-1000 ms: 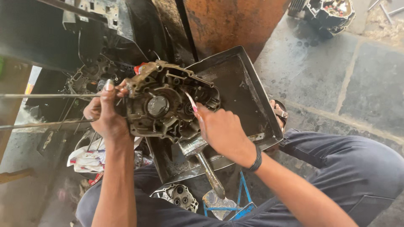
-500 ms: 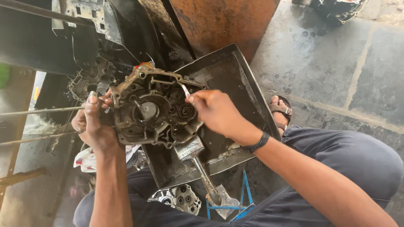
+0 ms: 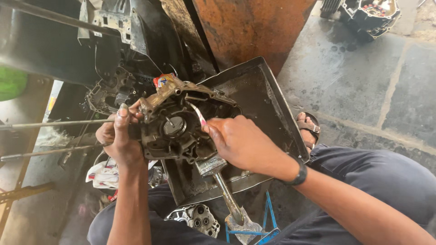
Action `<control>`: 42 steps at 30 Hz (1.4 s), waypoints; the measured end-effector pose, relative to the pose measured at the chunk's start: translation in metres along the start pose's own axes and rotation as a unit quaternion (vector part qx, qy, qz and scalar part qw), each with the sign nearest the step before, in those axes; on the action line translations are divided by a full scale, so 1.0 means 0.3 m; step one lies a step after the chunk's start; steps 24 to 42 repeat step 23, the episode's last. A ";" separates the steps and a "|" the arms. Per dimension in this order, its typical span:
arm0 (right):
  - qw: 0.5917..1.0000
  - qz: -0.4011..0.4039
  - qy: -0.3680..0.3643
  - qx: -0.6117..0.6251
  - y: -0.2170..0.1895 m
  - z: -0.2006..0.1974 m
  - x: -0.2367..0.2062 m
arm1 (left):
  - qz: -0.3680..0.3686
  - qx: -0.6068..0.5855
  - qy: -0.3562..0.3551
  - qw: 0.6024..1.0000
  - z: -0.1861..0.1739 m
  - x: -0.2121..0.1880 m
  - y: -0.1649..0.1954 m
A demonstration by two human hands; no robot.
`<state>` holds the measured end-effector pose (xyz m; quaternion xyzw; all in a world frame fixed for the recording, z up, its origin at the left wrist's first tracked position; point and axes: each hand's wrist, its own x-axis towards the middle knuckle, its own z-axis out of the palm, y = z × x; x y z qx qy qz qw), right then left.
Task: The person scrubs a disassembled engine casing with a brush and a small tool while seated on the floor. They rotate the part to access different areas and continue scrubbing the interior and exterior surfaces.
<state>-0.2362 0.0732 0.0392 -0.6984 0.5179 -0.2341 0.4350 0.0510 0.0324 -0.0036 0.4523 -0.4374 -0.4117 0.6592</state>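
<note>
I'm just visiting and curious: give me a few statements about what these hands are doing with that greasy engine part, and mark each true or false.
1. The left hand grips the engine casing at its edge. True.
2. The right hand is empty. False: it holds a thin pink-and-white tool against the casing.
3. The casing is held over a dark metal tray. True.
4. The right wrist is bare. False: it wears a dark wristband.
5. A sandalled foot shows beside the tray. True.

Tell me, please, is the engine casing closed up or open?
Open: the engine casing shows its bare inner cavity, held by the left hand.
</note>
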 end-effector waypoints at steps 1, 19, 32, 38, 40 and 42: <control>1.000 -0.010 0.009 0.005 -0.008 0.007 -0.011 | 0.005 0.006 0.003 1.000 0.001 -0.008 0.000; 0.980 -0.169 0.069 0.081 0.006 0.160 0.026 | 0.006 0.007 0.028 1.000 0.009 0.004 -0.011; 0.763 0.148 -0.181 0.602 0.171 -0.055 0.129 | 0.030 0.005 -0.005 1.000 0.003 0.005 -0.020; 0.763 0.148 -0.181 0.602 0.171 -0.055 0.129 | 0.030 0.005 -0.005 1.000 0.003 0.005 -0.020; 0.763 0.148 -0.181 0.602 0.171 -0.055 0.129 | 0.030 0.005 -0.005 1.000 0.003 0.005 -0.020; 0.763 0.148 -0.181 0.602 0.171 -0.055 0.129 | 0.030 0.005 -0.005 1.000 0.003 0.005 -0.020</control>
